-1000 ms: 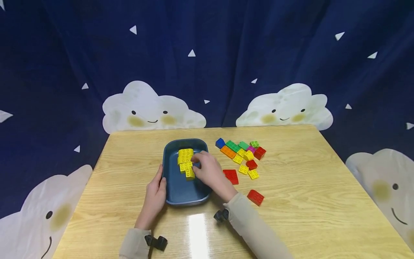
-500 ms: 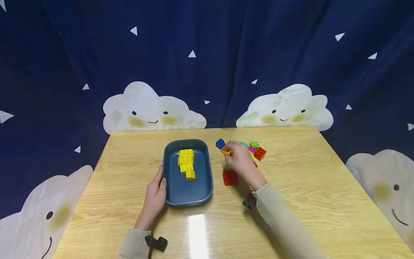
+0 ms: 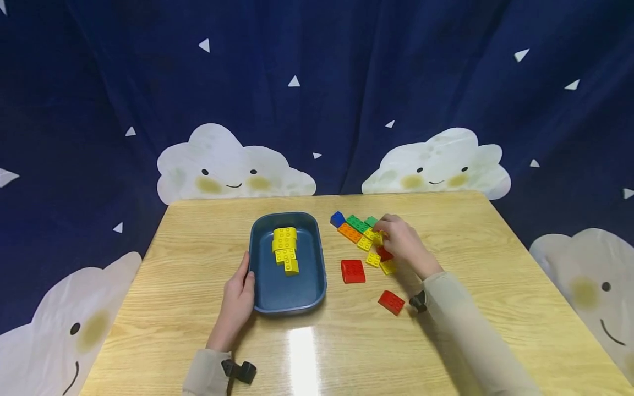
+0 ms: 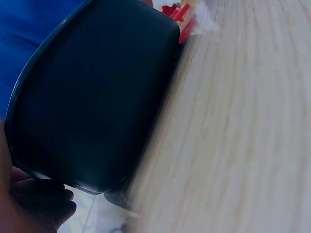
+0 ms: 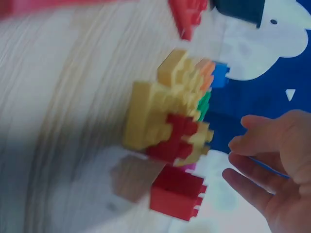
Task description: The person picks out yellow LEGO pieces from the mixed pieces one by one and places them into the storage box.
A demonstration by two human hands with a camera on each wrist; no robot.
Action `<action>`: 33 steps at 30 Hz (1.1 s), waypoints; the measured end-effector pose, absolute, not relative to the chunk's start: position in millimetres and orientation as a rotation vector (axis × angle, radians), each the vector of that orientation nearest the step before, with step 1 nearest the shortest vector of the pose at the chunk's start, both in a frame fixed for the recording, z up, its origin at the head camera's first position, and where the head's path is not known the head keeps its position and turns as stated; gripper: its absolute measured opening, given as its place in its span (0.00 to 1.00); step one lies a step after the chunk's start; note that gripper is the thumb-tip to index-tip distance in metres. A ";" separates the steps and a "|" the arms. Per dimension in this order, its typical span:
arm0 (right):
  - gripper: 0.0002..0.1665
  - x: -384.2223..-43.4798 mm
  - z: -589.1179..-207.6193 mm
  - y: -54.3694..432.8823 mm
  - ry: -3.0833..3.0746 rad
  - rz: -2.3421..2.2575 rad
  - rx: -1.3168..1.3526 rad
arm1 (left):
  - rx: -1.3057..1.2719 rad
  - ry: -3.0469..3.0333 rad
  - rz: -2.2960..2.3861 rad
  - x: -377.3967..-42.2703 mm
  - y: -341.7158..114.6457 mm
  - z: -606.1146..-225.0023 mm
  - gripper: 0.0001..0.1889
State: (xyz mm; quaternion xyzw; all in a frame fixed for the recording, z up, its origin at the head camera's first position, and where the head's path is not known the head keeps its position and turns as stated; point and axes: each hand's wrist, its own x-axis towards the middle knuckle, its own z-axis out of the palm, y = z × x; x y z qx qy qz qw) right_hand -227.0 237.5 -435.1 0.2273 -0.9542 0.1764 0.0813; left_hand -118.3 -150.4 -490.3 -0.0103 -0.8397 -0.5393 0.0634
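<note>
My left hand (image 3: 238,297) holds the left side of a dark blue tray (image 3: 284,294), thumb at the rim. A joined group of yellow toy bricks (image 3: 284,248) lies inside the tray. Over the right end of the brick pile is my right hand (image 3: 406,243), hiding part of it. In the right wrist view this hand (image 5: 277,167) has slightly bent, parted fingers and nothing between them. Nearest it are a red brick (image 5: 176,191), another red brick (image 5: 172,141) and several yellow bricks (image 5: 141,114). The left wrist view shows the tray (image 4: 92,97) from close by.
Left in the pile are a blue brick (image 3: 337,219), an orange brick (image 3: 349,232) and a green brick (image 3: 357,223). Two red bricks lie apart: a wide one (image 3: 353,271) by the tray and a sloped one (image 3: 392,302) nearer the front. A dark curtain hangs behind the table.
My right hand has left the yellow bricks in the tray and moved right, across the orange brick, to the pile's right end. The left hand and the tray have stayed put.
</note>
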 end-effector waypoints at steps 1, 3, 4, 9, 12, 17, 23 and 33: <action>0.21 -228.7 -437.3 239.3 -2.848 0.535 0.691 | -0.028 -2.536 -1.625 -118.2 -151.3 -489.9 0.27; 0.20 -231.7 -442.2 241.7 -2.847 0.554 0.713 | -0.025 -2.535 -1.618 -117.8 -153.1 -489.2 0.27; 0.19 -232.5 -444.4 242.9 -2.853 0.564 0.712 | -0.025 -2.537 -1.616 -117.9 -153.0 -489.5 0.27; 0.12 -233.9 -452.7 243.6 -2.871 0.627 0.710 | -0.031 -2.530 -1.623 -118.0 -152.1 -490.2 0.27; 0.10 -233.8 -455.4 242.6 -2.876 0.645 0.670 | -0.034 -2.536 -1.641 -118.7 -151.3 -490.5 0.27; 0.09 -236.0 -459.2 241.8 -2.868 0.638 0.630 | -0.028 -2.535 -1.648 -118.9 -150.5 -490.2 0.27; 0.10 -237.6 -462.0 238.1 -2.895 0.632 0.584 | -0.029 -2.542 -1.640 -118.2 -152.9 -490.8 0.28; 0.09 -235.6 -463.8 236.2 -2.900 0.646 0.525 | -0.017 -2.541 -1.646 -118.3 -151.7 -490.7 0.27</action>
